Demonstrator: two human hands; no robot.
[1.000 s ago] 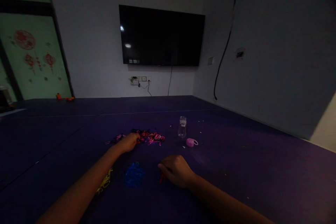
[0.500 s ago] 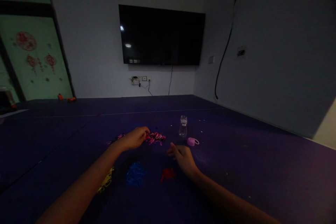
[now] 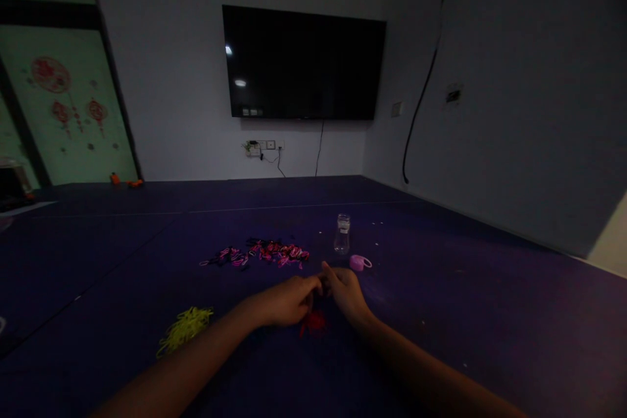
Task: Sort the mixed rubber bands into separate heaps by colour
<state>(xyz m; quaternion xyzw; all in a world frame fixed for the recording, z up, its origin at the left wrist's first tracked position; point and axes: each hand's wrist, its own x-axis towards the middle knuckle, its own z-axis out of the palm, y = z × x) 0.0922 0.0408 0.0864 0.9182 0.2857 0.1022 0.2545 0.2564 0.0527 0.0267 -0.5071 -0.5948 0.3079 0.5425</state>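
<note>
Small bands (image 3: 294, 252): They are laid on the purple surface (image 3: 416, 313) in groups, and some may be between the fingers, but that cannot be told.
Mixed pile (image 3: 268, 249): Pink, red and dark bands are mixed here in a long, loose row. It was partly covered by the left hand a moment ago, and now it is left uncovered.
Left hand (image 3: 289, 302): It has been brought away from the mixed pile to the right hand. Its fingers are bent, and its fingertips are held close to the other hand's, perhaps touching.
Right hand (image 3: 347, 295): It is held partly curled, with the thumb pointed up. Whether a band is pinched in either hand cannot be told, as it is too dark and small there.
Red pile (image 3: 315, 322): It is seen just below the hands, and it is partly hidden by the left one.
Yellow pile (image 3: 183, 332): More of it can be seen now, beside the left forearm (image 3: 215, 349).
Blue pile: It was seen earlier, but its place is now covered by the left arm.
Meaning: A band may be being passed or pulled loose between the hands; the sorting by color seems to be only partly done.
Clear bottle (image 3: 342, 236): It is stood upright, uncapped.
Pink cap (image 3: 357, 263): It is set just beside the bottle.
</note>
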